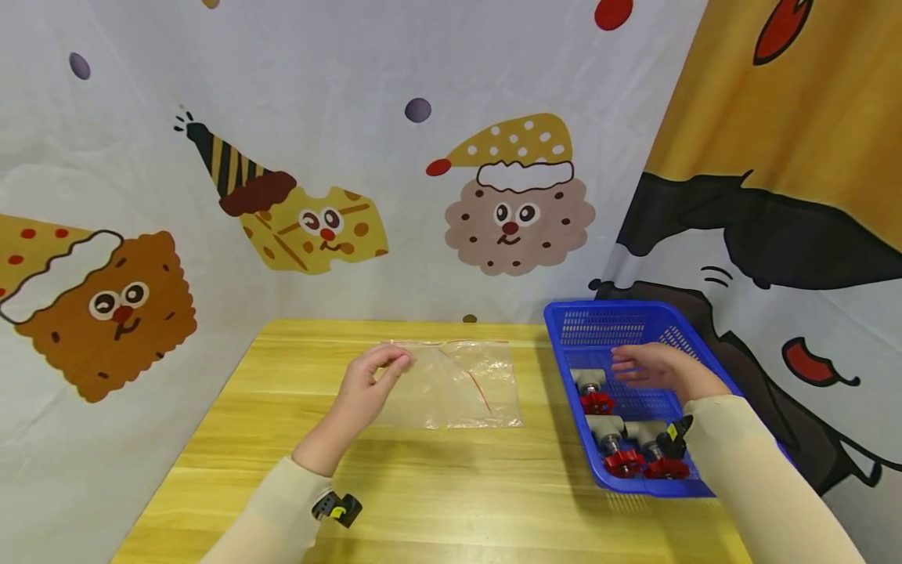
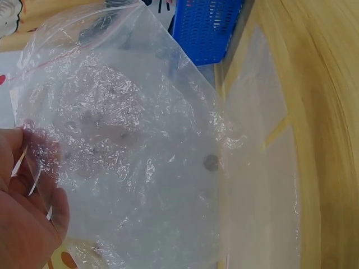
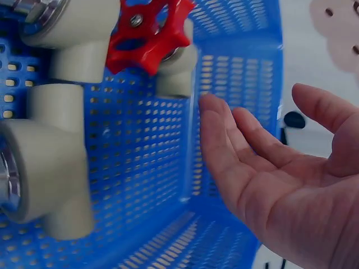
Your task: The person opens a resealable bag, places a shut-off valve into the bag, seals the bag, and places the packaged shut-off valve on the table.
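Observation:
My left hand [image 1: 369, 384] pinches the edge of a clear zip-lock bag [image 1: 461, 392] between thumb and fingers. The bag has a red line along its mouth; in the left wrist view the film [image 2: 146, 140] spreads out from the fingertips, standing up from the table. My right hand [image 1: 651, 366] is over the blue basket [image 1: 557, 337], fingers extended and thumb apart, holding nothing. Below it lie off-white pipe valves with red handwheels: one valve [image 1: 597, 403] near the left wall and two more, a valve [image 1: 623, 462] and another valve [image 1: 665, 468], at the near end.
The wood-grain table [image 1: 423, 501] ends at a printed cloth backdrop [image 1: 352, 94]. A patterned curtain [image 1: 810, 235] hangs close along the basket's right side. Dark wrist devices with yellow marks sit on both sleeves.

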The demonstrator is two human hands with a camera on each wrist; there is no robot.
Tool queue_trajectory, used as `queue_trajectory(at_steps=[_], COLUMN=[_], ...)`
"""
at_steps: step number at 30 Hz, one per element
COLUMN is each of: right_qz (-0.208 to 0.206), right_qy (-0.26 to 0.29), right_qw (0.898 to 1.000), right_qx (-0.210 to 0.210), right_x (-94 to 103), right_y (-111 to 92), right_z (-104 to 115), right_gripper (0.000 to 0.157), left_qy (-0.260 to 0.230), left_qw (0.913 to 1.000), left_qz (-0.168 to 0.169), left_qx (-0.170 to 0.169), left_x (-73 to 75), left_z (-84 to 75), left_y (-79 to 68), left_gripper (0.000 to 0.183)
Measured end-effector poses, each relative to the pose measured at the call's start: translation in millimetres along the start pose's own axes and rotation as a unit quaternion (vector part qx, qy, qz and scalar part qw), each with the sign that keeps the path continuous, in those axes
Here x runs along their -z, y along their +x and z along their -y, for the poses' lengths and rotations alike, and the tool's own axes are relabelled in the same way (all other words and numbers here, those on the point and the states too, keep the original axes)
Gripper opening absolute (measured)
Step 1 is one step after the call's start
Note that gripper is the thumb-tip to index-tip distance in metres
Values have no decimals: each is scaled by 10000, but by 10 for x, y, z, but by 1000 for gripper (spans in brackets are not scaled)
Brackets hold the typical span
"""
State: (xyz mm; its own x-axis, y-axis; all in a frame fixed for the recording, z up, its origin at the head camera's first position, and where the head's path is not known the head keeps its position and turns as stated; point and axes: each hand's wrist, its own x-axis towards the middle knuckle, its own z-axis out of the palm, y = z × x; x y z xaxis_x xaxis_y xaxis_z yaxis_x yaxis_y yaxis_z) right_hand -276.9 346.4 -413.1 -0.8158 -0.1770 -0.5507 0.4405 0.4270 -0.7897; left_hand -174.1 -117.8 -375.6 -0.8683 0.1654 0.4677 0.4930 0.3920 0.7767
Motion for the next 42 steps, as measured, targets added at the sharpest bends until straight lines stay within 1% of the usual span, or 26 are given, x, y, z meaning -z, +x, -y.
queue_trajectory(at_steps=[3, 7, 9, 10, 12, 15, 16, 18, 20, 22, 25, 27, 29, 33, 35, 36, 39, 42], right_qz=[149, 368, 490, 548, 666, 745, 725, 653, 560, 515, 531, 590, 584, 620, 613, 613, 626, 422], right_qy=[245, 546, 796, 1002, 1441, 2086, 2196, 2253, 2194, 2030, 1862, 1752, 1723, 1646, 1527, 1419, 1058, 767], right_qw=[9994, 9973, 9950, 9927, 9862, 9732, 9706, 9691, 9707, 9744, 9777, 9793, 9802, 9822, 9844, 9860, 9901, 9933], right_qx=[-179, -325, -354, -384, -465, -614, -666, -763, -805, -819, -811, -819, -777, -665, -624, -633, -684, -753], right_x=[28, 69, 94, 105, 132, 137, 129, 93, 51, 11, -29, -42, -52, -66, -79, -87, -131, -177], right_y=[73, 136, 157, 165, 179, 187, 191, 199, 217, 237, 272, 292, 313, 343, 357, 366, 392, 386], right_z=[-79, -172, -225, -251, -308, -388, -412, -444, -475, -499, -536, -557, -579, -609, -618, -621, -600, -564], right_gripper=[55, 60, 62, 62, 58, 50, 48, 47, 49, 53, 58, 59, 53, 30, 28, 32, 55, 71], left_qy=[-54, -82, -83, -76, -90, -93, -102, -109, -125, -136, -130, -131, -165, -278, -295, -289, -273, -289], left_qw=[10000, 10000, 10000, 10000, 9999, 10000, 9999, 9999, 9999, 9998, 9998, 9998, 9998, 9996, 9995, 9995, 9996, 9995], left_qz=[0, 12, 17, 27, 25, 12, 4, -4, 8, 26, 18, 2, 10, 91, 111, 110, 94, 92], left_qx=[7, -17, -38, -44, -53, -34, -37, -51, -97, -136, -155, -149, -117, -57, -36, -39, -9, 34], left_x=[2, 5, 5, 5, 6, 0, -1, -4, -9, -15, -23, -27, -27, -24, -23, -23, -12, 1], left_z=[2, 10, 15, 17, 21, 20, 21, 19, 21, 23, 29, 34, 42, 64, 70, 70, 61, 53], left_y=[-10, -23, -27, -28, -29, -21, -20, -16, -16, -20, -26, -30, -32, -39, -44, -44, -52, -58], left_gripper=[13, 13, 13, 13, 13, 13, 12, 12, 12, 12, 12, 12, 12, 13, 13, 13, 13, 13])
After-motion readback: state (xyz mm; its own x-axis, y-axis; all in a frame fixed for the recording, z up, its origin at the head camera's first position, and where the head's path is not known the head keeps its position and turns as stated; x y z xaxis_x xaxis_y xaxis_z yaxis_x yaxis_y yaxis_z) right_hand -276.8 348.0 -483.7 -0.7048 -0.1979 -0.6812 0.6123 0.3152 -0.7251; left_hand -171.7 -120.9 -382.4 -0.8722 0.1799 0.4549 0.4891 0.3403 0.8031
